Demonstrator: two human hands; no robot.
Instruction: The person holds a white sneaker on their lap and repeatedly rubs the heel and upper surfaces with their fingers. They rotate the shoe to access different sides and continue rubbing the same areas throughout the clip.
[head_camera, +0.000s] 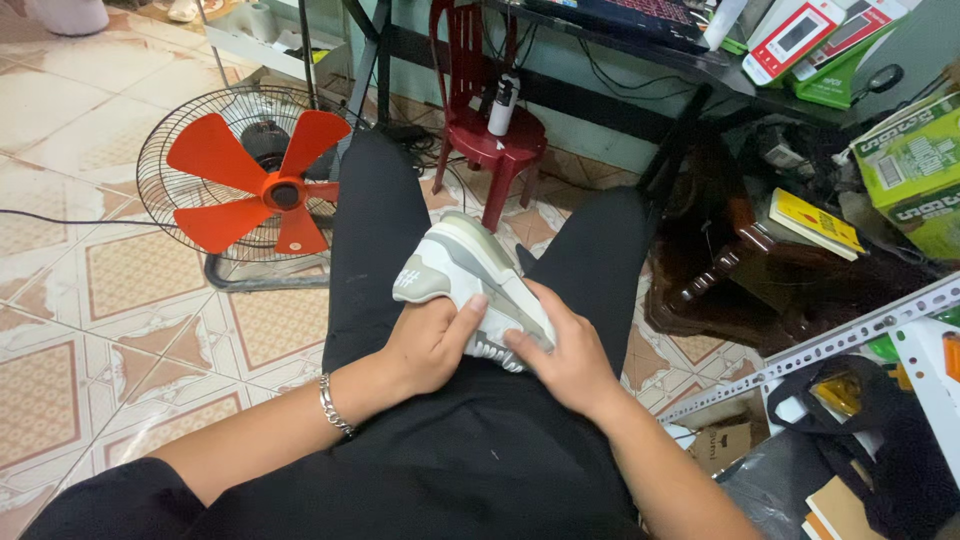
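1. My left hand (430, 345), the one with the silver chain bracelet (336, 405) at the wrist, is curled around the near end of the white and grey-beige sneaker (470, 275). The thumb lies up along its side and the fingers wrap under it, so the hand grips the shoe rather than resting on it.
2. My right hand (565, 355) sits just beside the left, touching the same sneaker from the right. Its fingers are pressed together and laid flat along the pale sole edge, with the thumb tucked against the side.
3. The sneaker lies on my lap between my thighs in black trousers (375, 230). Both hands are on its near end, so neither is clearly nearer. Its long axis runs away from me and slightly to the left, towards the heel panel (418, 283), which bears a small dark mark.
4. It looks clean: white leather-like upper, grey-beige overlays, a thick light sole. I cannot see the laces or the opening from here.
5. Past my knees, on the patterned tile floor (120, 290), a fan with orange blades in a wire cage (255, 180) stands to the left.
6. Further off stands a dark red plastic chair (490, 130) with a white bottle (502, 105) on its seat.
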